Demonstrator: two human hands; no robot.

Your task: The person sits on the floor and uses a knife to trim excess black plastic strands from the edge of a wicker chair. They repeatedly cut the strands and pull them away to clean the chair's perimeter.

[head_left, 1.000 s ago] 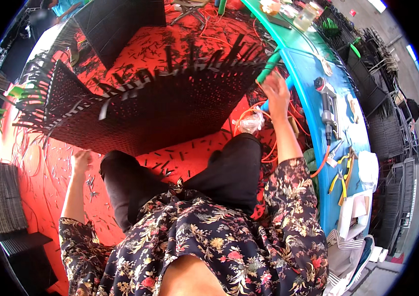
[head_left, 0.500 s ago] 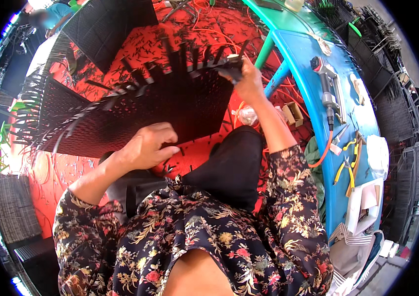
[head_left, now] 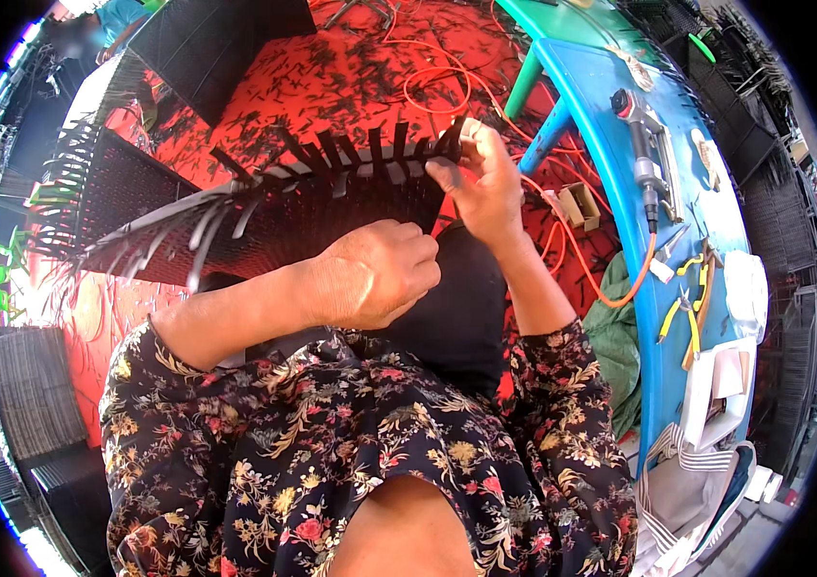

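Note:
A black woven panel [head_left: 322, 216], likely plastic wicker, stands tilted in front of me above my lap. Short loose strip ends [head_left: 370, 152] stick up along its upper edge, and longer ones droop toward its left end. My right hand [head_left: 491, 188] pinches the panel's upper right corner between thumb and fingers, at a dark strip end. Closed into a fist, my left hand [head_left: 378, 272] is in front of the panel's lower right part; its fingers curl away from view, so whatever they may hold is hidden.
On the blue table [head_left: 577, 72] at right lie an air stapler [head_left: 644, 159] with an orange hose [head_left: 620, 300], yellow-handled pliers [head_left: 685, 313] and a white tray [head_left: 706, 423]. Strip scraps litter the red floor [head_left: 351, 77]. Another black woven piece [head_left: 207, 62] stands far left, near another person [head_left: 120, 21].
My left hand has moved right and closed from a loose curl. The panel's upper edge has dropped and tilted toward me. My right hand has shifted slightly down at the corner.

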